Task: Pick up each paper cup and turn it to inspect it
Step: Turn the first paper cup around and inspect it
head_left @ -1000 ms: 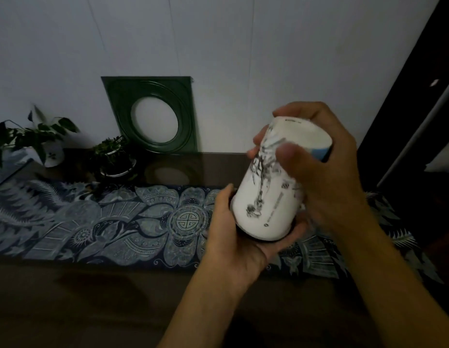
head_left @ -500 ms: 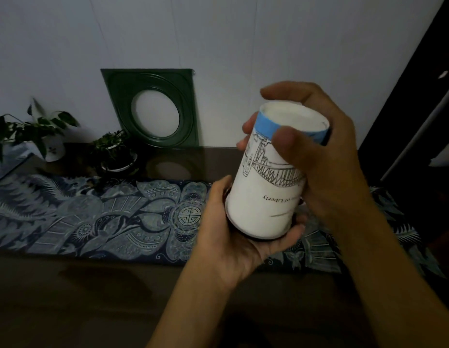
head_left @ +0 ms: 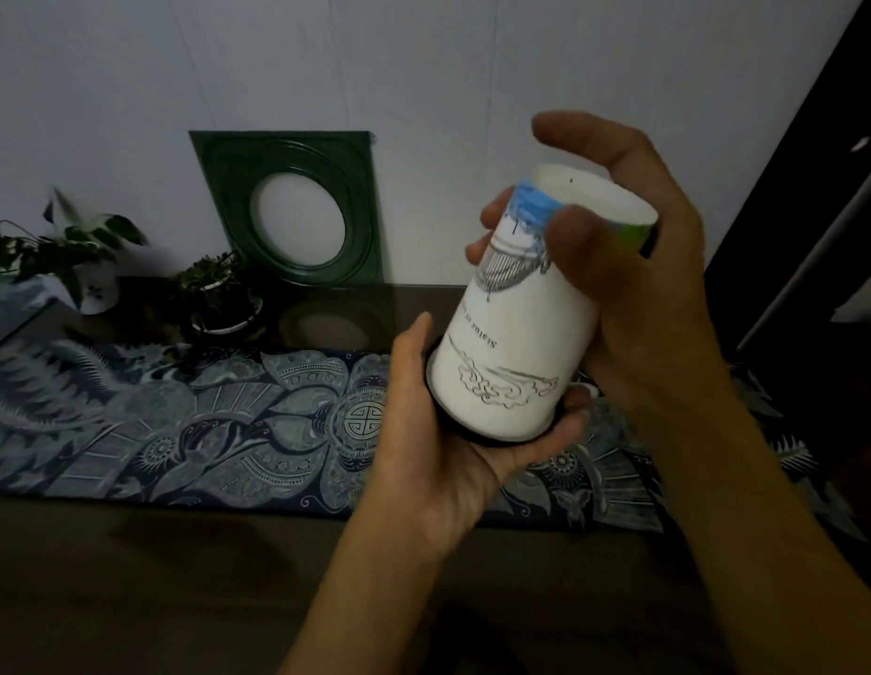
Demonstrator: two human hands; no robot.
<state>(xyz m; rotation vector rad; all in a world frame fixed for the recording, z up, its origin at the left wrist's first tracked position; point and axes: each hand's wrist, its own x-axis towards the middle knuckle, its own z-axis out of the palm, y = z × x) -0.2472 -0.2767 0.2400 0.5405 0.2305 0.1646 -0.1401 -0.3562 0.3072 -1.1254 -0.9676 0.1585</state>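
A white paper cup (head_left: 521, 333) with black line drawings, upside-down lettering and a blue band is held upside down in the air above the table, its base pointing up and tilted right. My left hand (head_left: 438, 445) cups its wide rim from below. My right hand (head_left: 633, 285) wraps the narrow upper end, thumb across the front and fingers behind; the index finger is lifted off the base. No other cup is in view.
A dark table carries a blue patterned runner (head_left: 204, 421). At the back left stand two small potted plants (head_left: 219, 294) and a green square frame (head_left: 292, 207) that leans on the white wall. A dark doorway edge is at the right.
The cup has been turned about its axis between my hands: the drawn bridge has gone round and cloud lines now face me. The hands and cup sit slightly higher and to the right.
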